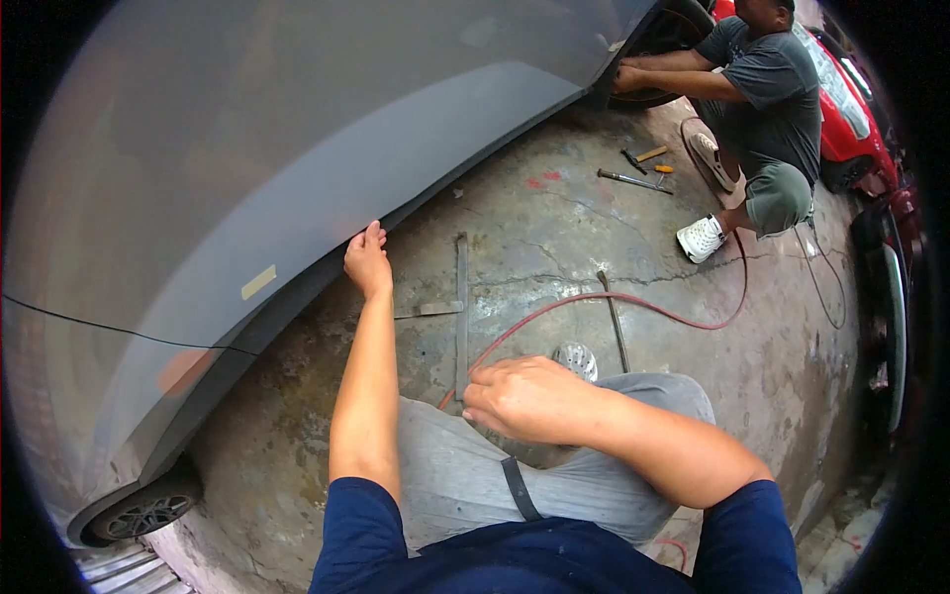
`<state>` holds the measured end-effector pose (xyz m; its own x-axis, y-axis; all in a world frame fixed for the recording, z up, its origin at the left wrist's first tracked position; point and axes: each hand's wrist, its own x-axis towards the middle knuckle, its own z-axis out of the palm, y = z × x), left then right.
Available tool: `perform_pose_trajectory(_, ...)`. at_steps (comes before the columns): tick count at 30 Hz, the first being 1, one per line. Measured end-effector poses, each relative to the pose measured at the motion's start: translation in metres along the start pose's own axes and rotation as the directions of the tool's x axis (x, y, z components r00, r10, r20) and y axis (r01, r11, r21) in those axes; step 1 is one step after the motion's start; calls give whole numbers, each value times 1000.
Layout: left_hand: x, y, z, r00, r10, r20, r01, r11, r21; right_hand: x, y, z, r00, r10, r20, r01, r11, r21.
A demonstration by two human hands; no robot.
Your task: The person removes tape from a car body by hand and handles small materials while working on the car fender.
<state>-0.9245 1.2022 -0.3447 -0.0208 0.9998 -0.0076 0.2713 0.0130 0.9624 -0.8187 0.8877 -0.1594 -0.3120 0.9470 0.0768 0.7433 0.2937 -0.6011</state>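
A grey car body [297, 148] fills the upper left, with a strip of tape [258, 283] on its side. At the car's lower edge is my left hand [368, 259], its fingers bent against the sill; whether they grip anything is hidden. My right hand [520, 398] hovers over my knee with its fingers curled together, and what they hold, if anything, cannot be made out. Beneath and between the hands, a flat metal bar [461, 297] with a short crosspiece [435, 309] lies on the concrete floor [554, 238].
A co-worker [767, 109] crouches at the upper right, both hands at the car's wheel [673, 40]. Near them lie a hammer [648, 154] and a metal tool [633, 181]. A red hose [633, 299] curves across the floor past a long rod [615, 322]. Behind stands a red car [846, 119].
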Motion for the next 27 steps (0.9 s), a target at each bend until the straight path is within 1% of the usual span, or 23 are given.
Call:
perform_pose_trajectory(3,-5,6,-16,999,20,-29,-21,999,-37,1,4,9,998,-39,-44,39,999,16)
perform_pose_trajectory(6,-8,10,-32,998,11,-55,-14,999,-45,3,3,10,1000,-27,13,27,1000,0)
perform_pose_trajectory(9,-8,8,-52,999,-17,-42,13,996,-84,1,3,10,999,-36,35,36,999,0)
perform_pose_trajectory(12,-10,12,-71,999,-15,-49,10,994,-109,-2,7,4,993,-14,118,6,998,70)
perform_pose_trajectory(15,-13,16,-91,996,4,-90,-16,991,-133,0,18,2,986,16,164,-29,996,83)
perform_pose_trajectory(17,-13,14,-105,992,17,-124,-30,994,-101,0,23,-2,987,29,155,-48,991,122)
perform_pose_trajectory(20,-12,8,-115,989,23,-146,-38,994,-105,0,28,-4,992,25,124,-45,985,165)
perform_pose_trajectory(21,-11,6,-114,990,6,-141,-26,989,-146,2,29,-4,993,10,115,-31,983,181)
perform_pose_trajectory(24,-13,1,-103,993,-11,-119,-17,973,-232,1,28,-3,989,55,134,-80,979,189)
perform_pose_trajectory(26,-16,0,-92,997,-15,-73,-3,972,-234,2,25,-8,985,66,161,-94,980,177)
perform_pose_trajectory(27,-15,1,-85,1000,-13,-12,10,985,-174,3,25,-10,982,75,171,-104,980,169)
